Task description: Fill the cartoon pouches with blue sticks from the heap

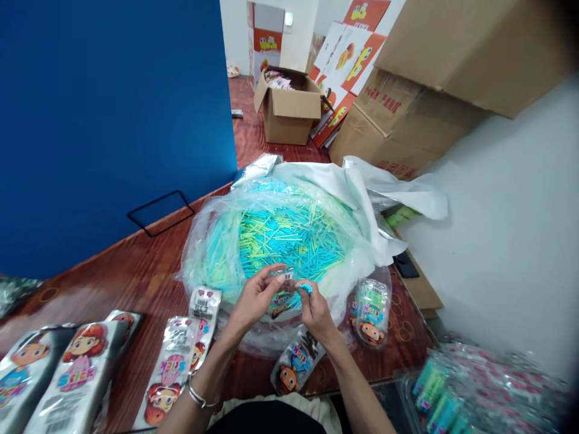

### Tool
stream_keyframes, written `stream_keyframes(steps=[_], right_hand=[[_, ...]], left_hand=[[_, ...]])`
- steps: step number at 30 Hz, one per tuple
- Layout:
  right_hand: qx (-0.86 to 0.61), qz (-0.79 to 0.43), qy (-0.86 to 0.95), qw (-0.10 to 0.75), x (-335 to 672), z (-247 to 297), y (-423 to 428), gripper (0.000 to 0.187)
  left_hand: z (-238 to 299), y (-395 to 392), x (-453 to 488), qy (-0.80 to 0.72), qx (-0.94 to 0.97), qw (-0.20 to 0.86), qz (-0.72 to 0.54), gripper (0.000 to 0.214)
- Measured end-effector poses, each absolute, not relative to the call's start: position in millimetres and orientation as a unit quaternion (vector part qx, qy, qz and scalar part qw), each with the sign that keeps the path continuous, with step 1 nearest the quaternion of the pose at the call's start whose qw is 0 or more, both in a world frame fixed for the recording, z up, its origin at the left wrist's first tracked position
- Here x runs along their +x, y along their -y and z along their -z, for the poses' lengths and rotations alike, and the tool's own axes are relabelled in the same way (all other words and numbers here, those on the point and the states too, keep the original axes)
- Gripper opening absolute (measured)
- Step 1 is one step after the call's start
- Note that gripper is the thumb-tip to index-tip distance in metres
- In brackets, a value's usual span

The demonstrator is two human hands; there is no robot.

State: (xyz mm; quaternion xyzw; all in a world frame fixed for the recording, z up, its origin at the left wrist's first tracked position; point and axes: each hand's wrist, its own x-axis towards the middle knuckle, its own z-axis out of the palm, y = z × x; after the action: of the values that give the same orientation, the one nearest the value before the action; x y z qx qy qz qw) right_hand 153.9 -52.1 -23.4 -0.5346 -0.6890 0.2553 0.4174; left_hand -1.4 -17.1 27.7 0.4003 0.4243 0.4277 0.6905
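Observation:
Over a big plastic-lined bag of thin blue and green sticks (289, 235), my two hands are close together. My left hand (259, 296) pinches the top of a small clear printed pouch (281, 301) between thumb and fingers. A bunch of blue sticks (306, 288) is gripped in my right hand (315, 310), its ends showing above the fingers beside the pouch's opening. Whether the sticks reach inside the pouch I cannot tell. Just below my right hand lies another printed pouch (294, 364). To the right of the bag rests a pouch with green and blue contents (371, 310).
Flat printed pouches (167, 374) lie left of my forearm, with thicker stacks (76, 374) farther left. Filled packs (446, 392) sit at lower right. An open carton (294, 108) and stacked boxes (402, 114) stand behind. A blue panel (113, 120) borders the table.

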Motion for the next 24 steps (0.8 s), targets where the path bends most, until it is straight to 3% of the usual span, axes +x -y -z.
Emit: stream_keyframes(steps=[8,24], right_hand=[[-0.538,-0.236,0.687,0.427,155,24,54,0.017],[-0.531,-0.25,0.68,0.439,150,24,57,0.016]], left_hand=[[-24,16,4,-0.431,0.446,0.661,-0.422,0.022],[-17,19,12,-0.507,0.428,0.592,-0.458,0.019]])
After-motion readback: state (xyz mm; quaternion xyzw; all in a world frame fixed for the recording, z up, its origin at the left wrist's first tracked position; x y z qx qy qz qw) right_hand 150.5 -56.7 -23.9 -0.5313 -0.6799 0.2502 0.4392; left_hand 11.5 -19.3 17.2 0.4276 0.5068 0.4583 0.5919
